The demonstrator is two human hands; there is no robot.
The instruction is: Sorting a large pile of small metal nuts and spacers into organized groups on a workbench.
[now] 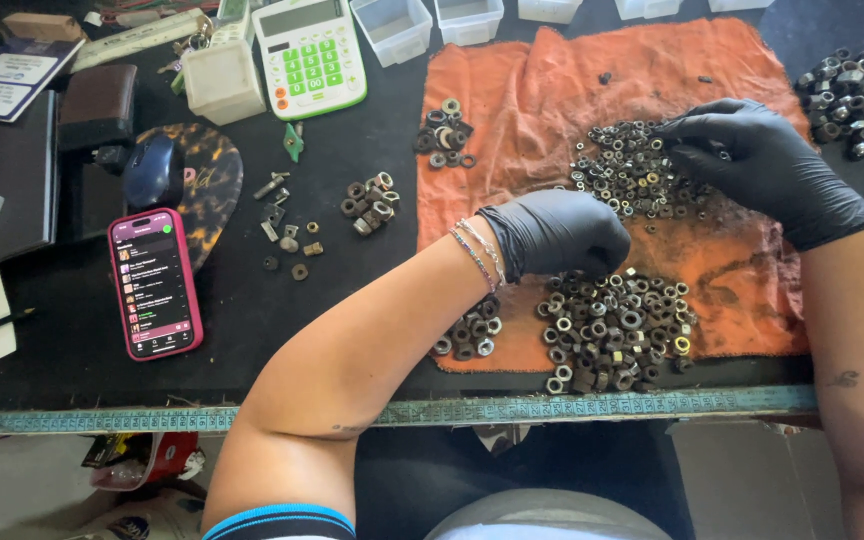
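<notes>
Two gloved hands (562,235); one phone (154,283); one calculator (309,55); one cloth (552,90).

A flat black worktable (72,370) filled nearly the whole view, its surface matte and evenly lit from above with only soft shadows. Along its near edge ran a pale blue-green measuring tape strip (592,408), worn and marked off along its length. Below that edge, a strip of light grey floor (12,490) showed at the lower left, with crumpled red and white packaging (147,460) lying on it. No wall or window came into view.
</notes>
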